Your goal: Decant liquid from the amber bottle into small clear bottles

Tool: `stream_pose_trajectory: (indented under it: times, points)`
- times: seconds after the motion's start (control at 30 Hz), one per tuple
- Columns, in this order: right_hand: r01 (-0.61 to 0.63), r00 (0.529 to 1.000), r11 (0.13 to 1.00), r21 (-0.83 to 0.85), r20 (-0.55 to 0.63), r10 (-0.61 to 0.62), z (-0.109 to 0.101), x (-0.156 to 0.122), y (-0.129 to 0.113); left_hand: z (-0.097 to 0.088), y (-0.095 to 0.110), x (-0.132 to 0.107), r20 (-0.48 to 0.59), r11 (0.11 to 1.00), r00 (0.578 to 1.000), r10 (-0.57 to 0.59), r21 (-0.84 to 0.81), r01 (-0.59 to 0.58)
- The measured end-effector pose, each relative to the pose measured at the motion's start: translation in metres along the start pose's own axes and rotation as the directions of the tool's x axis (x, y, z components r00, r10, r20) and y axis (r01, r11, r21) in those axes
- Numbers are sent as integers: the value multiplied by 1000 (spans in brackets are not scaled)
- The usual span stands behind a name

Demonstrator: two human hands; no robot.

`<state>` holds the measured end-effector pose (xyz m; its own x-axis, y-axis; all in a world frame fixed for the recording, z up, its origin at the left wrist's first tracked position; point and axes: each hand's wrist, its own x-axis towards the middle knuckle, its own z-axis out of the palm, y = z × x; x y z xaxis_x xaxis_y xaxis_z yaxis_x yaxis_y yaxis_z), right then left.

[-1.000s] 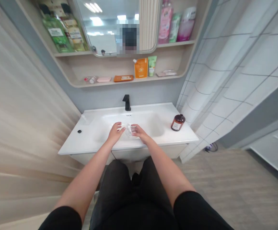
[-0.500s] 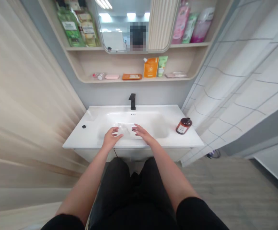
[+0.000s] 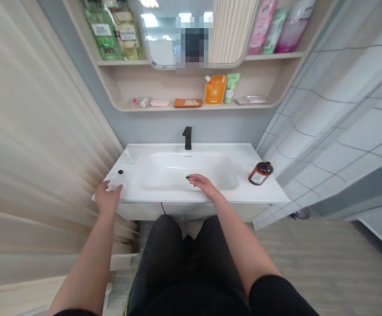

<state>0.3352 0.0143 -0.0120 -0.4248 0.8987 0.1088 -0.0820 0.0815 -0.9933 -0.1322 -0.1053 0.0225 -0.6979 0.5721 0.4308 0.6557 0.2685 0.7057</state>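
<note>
My left hand (image 3: 107, 196) is at the front left corner of the white sink counter (image 3: 243, 158). Its fingers are curled on a small clear object (image 3: 114, 183), too see-through for me to name, which sits at the counter's edge. Just behind it a small black knob (image 3: 120, 172) lies on the counter. My right hand (image 3: 204, 184) rests over the front rim of the basin (image 3: 171, 169), fingers stretched out and holding nothing. A black faucet (image 3: 187, 137) stands at the back middle of the basin.
A brown bottle (image 3: 260, 173) stands on the counter's right side. The shelf (image 3: 194, 106) above holds an orange pouch (image 3: 215, 89), a green tube (image 3: 232, 87) and small flat packs. A slatted wall is close on the left and a tiled wall on the right.
Both hands were together over the basin on the clear object. My left hand has carried it to the counter's left front corner; my right hand stayed over the basin, now open.
</note>
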Motion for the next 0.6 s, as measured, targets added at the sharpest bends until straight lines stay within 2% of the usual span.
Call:
stream_pose_trajectory:
  times: [0.1, 0.2, 0.3, 0.37, 0.4, 0.47, 0.5, 0.57, 0.6]
  points:
    - [-9, 1000, 1000, -6, -11, 9, 1, 0, 1, 3, -1, -1, -5, 1000, 1000, -10, 24, 10]
    - [-2, 1000, 1000, -22, -13, 1, 0, -1, 2, -3, 1, -2, -8, 996, 1000, 12, 87, -11]
    - [11, 1000, 999, -38, -7, -11, -1, -2, 4, -17, 16, 6, -85, 978, 987, 137, 170, -121]
    - [12, 1000, 999, -36, -5, -12, -2, -2, 4, -24, 36, 20, -101, 941, 956, 274, 233, -245]
    - [9, 1000, 999, -31, -7, -9, -3, -1, 5, -24, 48, 30, -58, 914, 940, 336, 263, -310]
    - [2, 1000, 1000, -20, -11, -3, -2, 0, 4, -17, 76, 56, 149, 843, 900, 409, 317, -435]
    - [0, 1000, 1000, -17, -13, 0, -2, 0, 4, -10, 89, 70, 254, 813, 879, 402, 343, -471]
    - [-3, 1000, 1000, -9, -21, 3, -1, 0, 2, 12, 109, 97, 441, 807, 851, 285, 369, -461]
    - [-6, 1000, 1000, -3, -25, 6, -1, 0, 1, 24, 114, 109, 506, 839, 840, 195, 358, -411]
